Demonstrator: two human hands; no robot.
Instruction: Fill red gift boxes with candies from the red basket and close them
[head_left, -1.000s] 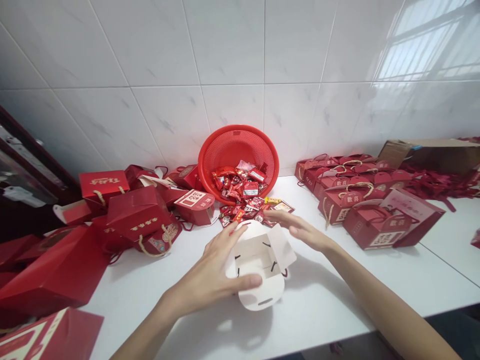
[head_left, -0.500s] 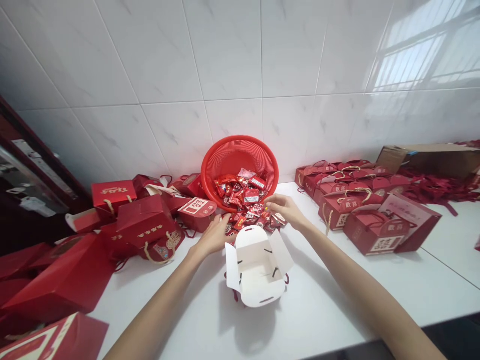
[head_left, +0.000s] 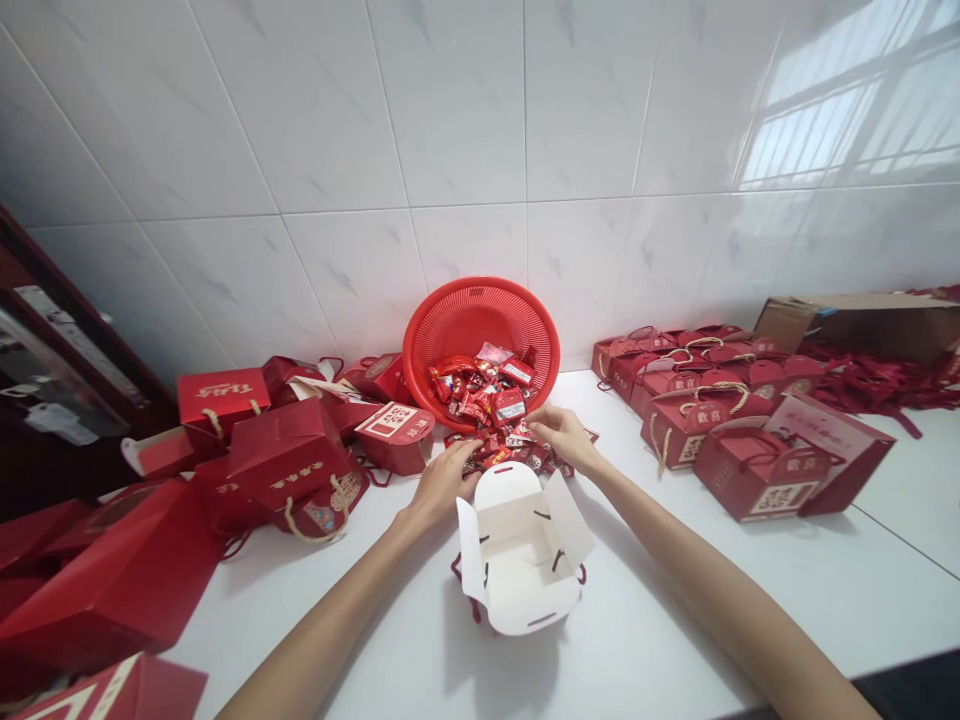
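Observation:
A spill of red wrapped candies (head_left: pixel 499 447) lies at the mouth of a red plastic basket (head_left: pixel 480 290), which tilts against the wall with more candies inside. My left hand (head_left: pixel 444 480) rests at the pile's left edge, thumb and fingers apart and touching the candies. On the pile's right side, my right hand (head_left: pixel 564 438) has its fingertips pinched together on a wrapped candy, which they partly hide. Between my forearms stands an open box (head_left: pixel 517 545), white inside, with its flaps up and dark cord ends showing through its walls. I see no candies in it.
Red gift boxes (head_left: pixel 289 450) with rope handles are heaped at the left. Closed red boxes (head_left: pixel 705 400) stand in rows at the right. Behind them, a cardboard carton (head_left: pixel 862 320) lies beside dark red ribbons (head_left: pixel 862 380). The tiled wall (head_left: pixel 337 270) bounds the white table's back.
My left hand has moved slightly right, further over the candies. My right hand has shifted a little lower at the pile. The view has tilted slightly; the open box appears lower.

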